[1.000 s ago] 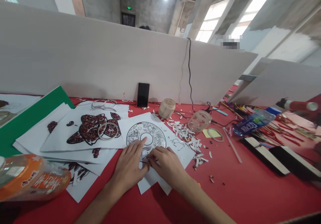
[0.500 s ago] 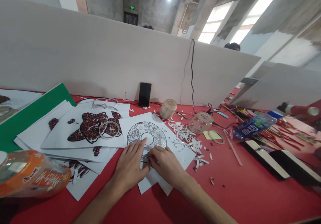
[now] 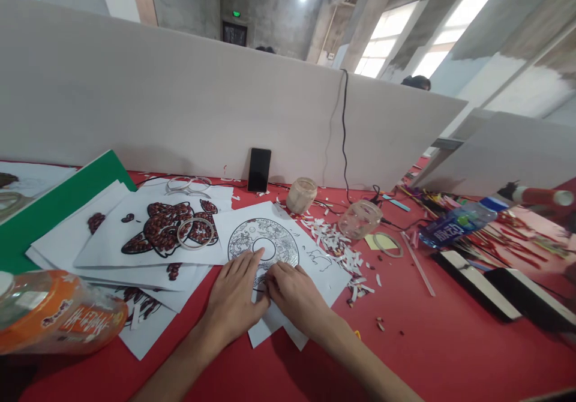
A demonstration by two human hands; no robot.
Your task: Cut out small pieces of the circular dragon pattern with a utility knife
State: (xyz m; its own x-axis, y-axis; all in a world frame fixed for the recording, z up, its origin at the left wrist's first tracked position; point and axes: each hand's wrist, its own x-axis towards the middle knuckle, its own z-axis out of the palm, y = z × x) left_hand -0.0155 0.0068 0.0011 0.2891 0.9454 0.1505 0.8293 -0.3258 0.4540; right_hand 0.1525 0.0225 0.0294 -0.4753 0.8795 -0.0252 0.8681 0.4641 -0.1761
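Note:
A white sheet with a printed round, ring-shaped pattern (image 3: 279, 234) lies in front of me on the red table. My left hand (image 3: 236, 294) rests flat on the lower left of the pattern, fingers stretched out. On the lower right, my right hand (image 3: 294, 297) has its fingers curled and pinched against the paper; whatever is between them is hidden. The tips of both hands nearly meet over the lower part of the ring. To the left lies a paper with a fox-like figure (image 3: 166, 228) filled with dark red beans, a tape ring (image 3: 195, 233) on top.
A phone (image 3: 260, 170) leans on the white partition (image 3: 180, 102). Two jars (image 3: 301, 195) (image 3: 360, 219) stand by scattered paper scraps (image 3: 333, 237). An orange-labelled plastic jar (image 3: 67, 312) is at left, near a green board (image 3: 58, 204). A water bottle (image 3: 463, 222) lies at right.

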